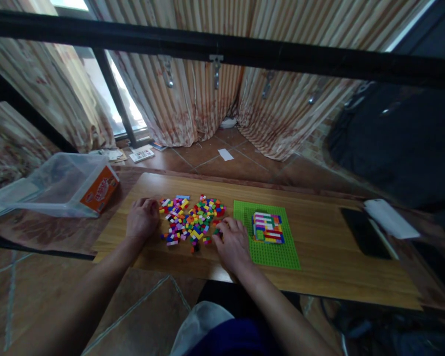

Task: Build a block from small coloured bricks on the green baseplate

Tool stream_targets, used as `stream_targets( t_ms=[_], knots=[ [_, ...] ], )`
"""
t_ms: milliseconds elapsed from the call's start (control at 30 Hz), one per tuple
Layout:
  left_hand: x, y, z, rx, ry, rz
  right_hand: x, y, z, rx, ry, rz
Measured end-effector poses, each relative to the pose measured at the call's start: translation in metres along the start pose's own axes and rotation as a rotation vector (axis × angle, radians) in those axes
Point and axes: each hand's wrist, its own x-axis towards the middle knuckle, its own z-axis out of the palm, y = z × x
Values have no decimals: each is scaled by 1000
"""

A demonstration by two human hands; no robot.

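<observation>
A pile of several small coloured bricks (193, 217) lies on a low wooden table (319, 247). To its right sits a green baseplate (274, 254) carrying a small block built of striped coloured bricks (267, 227). My left hand (143, 217) rests knuckles up at the pile's left edge, fingers curled under. My right hand (233, 242) lies at the pile's right edge, beside the baseplate, its fingertips pinched together among the bricks; what they hold is too small to make out.
A clear plastic tub with an orange label (70, 185) stands at the table's left end. A black phone (365, 232) and a white object (391, 217) lie at the right. Tiled floor and curtains are behind; a black rail crosses overhead.
</observation>
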Motion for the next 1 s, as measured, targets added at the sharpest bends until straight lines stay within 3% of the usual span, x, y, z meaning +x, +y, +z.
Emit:
stream_targets(
  t_ms=[367, 733, 1000],
  knots=[
    [-1, 7, -4, 1, -20, -31, -13, 21, 0, 172, 46, -55],
    [0, 5, -1, 6, -24, -27, -12, 9, 2, 16, 1, -66],
    [0, 7, -3, -28, -27, -34, -9, 1, 6, 49, 4, -81]
  ],
)
